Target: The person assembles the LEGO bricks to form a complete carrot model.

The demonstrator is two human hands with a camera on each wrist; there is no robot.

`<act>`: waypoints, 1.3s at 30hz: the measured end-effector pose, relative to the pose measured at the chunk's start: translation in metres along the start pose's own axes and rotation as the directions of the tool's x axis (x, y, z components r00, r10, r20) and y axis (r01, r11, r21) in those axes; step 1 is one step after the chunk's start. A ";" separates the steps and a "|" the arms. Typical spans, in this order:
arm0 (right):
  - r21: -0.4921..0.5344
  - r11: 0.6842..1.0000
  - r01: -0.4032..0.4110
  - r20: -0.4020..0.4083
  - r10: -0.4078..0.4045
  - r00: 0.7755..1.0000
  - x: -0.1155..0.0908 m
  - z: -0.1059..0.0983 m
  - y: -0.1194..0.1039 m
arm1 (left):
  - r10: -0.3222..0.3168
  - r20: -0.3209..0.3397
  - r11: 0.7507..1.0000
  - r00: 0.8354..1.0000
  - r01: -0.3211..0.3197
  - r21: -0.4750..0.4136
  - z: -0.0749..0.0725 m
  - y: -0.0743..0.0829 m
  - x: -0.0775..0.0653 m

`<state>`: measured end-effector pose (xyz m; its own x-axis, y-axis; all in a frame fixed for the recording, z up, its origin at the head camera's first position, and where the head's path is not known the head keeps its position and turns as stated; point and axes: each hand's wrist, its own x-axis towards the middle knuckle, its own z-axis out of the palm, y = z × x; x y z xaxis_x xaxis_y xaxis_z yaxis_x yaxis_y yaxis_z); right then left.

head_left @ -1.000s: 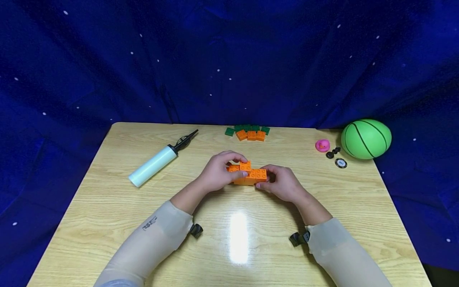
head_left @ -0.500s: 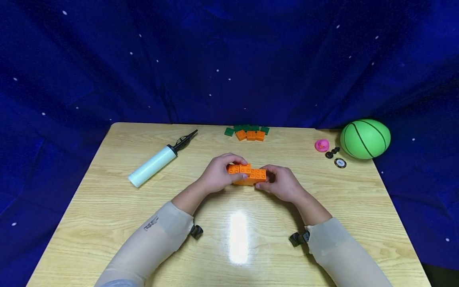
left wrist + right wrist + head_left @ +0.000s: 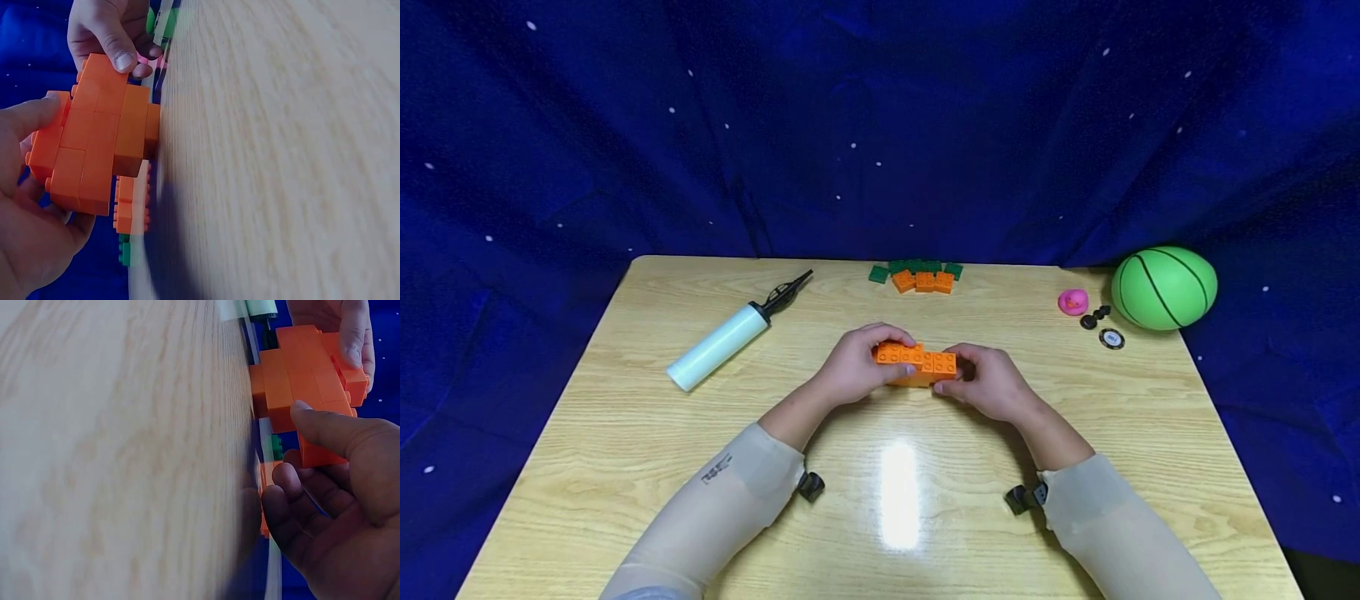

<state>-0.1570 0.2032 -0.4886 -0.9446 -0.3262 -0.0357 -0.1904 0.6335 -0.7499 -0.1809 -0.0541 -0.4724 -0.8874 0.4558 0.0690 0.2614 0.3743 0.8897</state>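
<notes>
A stepped block of joined orange building bricks (image 3: pixel 945 363) stands on the table between the two hands, narrower toward its base in the left wrist view. My left hand (image 3: pixel 853 363) pinches a top-layer orange brick (image 3: pixel 49 145) between thumb and fingers at the left part. At the other end my right hand (image 3: pixel 996 385) grips the block, its thumb (image 3: pixel 325 428) on the near side and its fingers behind. The far side of the block is hidden from the head view.
Several loose orange bricks (image 3: pixel 925 282) and green bricks (image 3: pixel 917 267) lie at the table's far edge. To the left is a pale blue hand pump (image 3: pixel 718 346). A pink rubber duck (image 3: pixel 1073 302), a small black object (image 3: pixel 1090 321), a poker chip (image 3: pixel 1112 338) and a green ball (image 3: pixel 1165 288) are at the right.
The top brick under my left fingers has come down onto the block and now lines up with its neighbour on the left. My right hand has stayed in place on the right end.
</notes>
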 end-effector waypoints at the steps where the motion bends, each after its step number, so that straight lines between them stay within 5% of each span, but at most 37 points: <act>1: 0.000 1.000 -0.001 0.002 0.001 1.000 0.000 0.000 0.000 | -0.003 -0.003 1.000 1.000 0.003 -0.005 0.000 0.000 0.000; 13: -0.008 1.000 0.000 0.004 0.000 1.000 0.002 0.002 -0.001 | -0.056 -0.005 0.995 0.998 0.056 -0.084 -0.001 0.001 0.001; 32: -0.054 0.999 0.007 -0.014 -0.008 1.000 0.001 0.001 -0.002 | -0.057 0.018 0.998 0.998 0.056 0.042 -0.003 0.002 0.010; 39: -0.053 0.999 0.001 -0.005 -0.001 1.000 0.002 0.002 -0.003 | -0.114 0.004 0.991 0.993 0.114 -0.077 0.001 -0.004 0.002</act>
<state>-0.1580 0.1998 -0.4878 -0.9458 -0.3233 -0.0311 -0.2054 0.6697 -0.7137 -0.1831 -0.0540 -0.4762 -0.9099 0.4133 -0.0345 0.1287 0.3606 0.9238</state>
